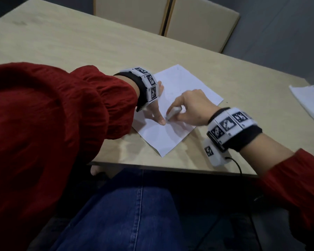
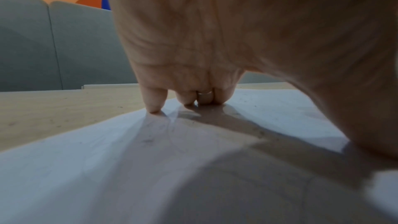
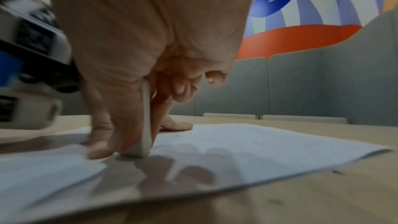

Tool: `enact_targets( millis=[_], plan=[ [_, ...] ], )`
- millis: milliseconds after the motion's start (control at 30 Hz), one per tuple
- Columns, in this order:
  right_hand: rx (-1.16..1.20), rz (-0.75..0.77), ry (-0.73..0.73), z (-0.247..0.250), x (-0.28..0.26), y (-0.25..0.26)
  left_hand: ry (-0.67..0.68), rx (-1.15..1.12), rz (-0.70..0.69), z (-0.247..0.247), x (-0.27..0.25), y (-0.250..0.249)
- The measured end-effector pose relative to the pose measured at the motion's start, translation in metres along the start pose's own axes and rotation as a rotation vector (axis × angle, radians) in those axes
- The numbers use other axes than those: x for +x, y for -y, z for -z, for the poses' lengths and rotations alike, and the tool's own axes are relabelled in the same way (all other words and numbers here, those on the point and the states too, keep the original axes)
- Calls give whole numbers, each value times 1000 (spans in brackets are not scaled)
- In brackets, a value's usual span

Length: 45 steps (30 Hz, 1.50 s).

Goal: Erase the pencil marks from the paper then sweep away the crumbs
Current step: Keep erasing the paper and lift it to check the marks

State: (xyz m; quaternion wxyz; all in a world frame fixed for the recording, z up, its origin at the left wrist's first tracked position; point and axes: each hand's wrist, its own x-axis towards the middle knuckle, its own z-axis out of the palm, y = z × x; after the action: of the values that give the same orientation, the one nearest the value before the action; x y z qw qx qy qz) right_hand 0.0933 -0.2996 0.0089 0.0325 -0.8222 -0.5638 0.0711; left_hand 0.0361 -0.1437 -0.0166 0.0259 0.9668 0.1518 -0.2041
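A white sheet of paper point(image 1: 179, 84) lies slanted on the light wooden table point(image 1: 62, 44). My left hand point(image 1: 157, 107) presses it flat, fingers point(image 2: 154, 106) straight and spread, tips on the sheet's far part. My right hand point(image 1: 172, 115) pinches a white eraser point(image 1: 175, 111) between thumb and fingers. The eraser point(image 3: 146, 125) stands nearly upright, its lower end on the paper point(image 3: 247, 146), right beside my left thumb. Faint grey marks and small dark crumbs point(image 2: 148, 140) show on the paper point(image 2: 107, 168) near my left fingertips.
Another white sheet point(image 1: 308, 102) lies at the table's right edge. Two beige chair backs point(image 1: 163, 19) stand behind the far side. The table's near edge point(image 1: 170, 167) runs just above my lap, and a black cable point(image 1: 237, 165) hangs from my right wristband.
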Motion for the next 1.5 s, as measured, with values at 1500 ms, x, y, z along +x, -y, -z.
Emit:
enact_targets(
  millis=[1500],
  plan=[
    [42, -331, -43, 32, 80, -78, -58, -214, -56, 39, -21, 43]
  ],
)
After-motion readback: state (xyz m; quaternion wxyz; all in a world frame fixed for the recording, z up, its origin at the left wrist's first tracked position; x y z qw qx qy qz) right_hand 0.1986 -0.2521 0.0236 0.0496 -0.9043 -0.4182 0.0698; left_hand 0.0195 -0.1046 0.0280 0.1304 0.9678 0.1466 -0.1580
